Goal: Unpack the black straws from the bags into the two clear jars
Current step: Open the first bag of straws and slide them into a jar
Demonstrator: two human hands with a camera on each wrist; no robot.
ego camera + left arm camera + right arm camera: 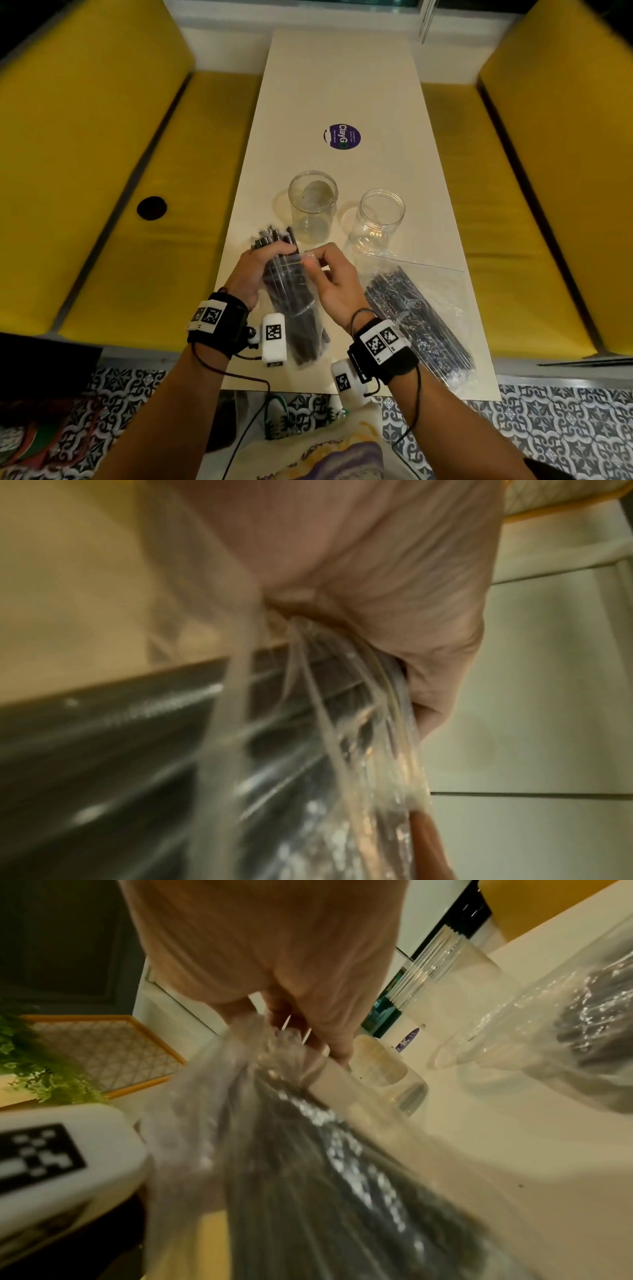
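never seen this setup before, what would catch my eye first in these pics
First, the two hands at the near end of the table: the left hand grips a clear bag of black straws whose ends poke out the top, while the right hand pinches the bag's open edge. Just beyond stand two empty clear jars, and a second bag of straws lies to the right.

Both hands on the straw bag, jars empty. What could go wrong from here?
1. The straws already poke out of the held bag; if the left hand loosens, they may spill onto the table.
2. The right hand pulling the bag's edge could knock the light, empty jars.
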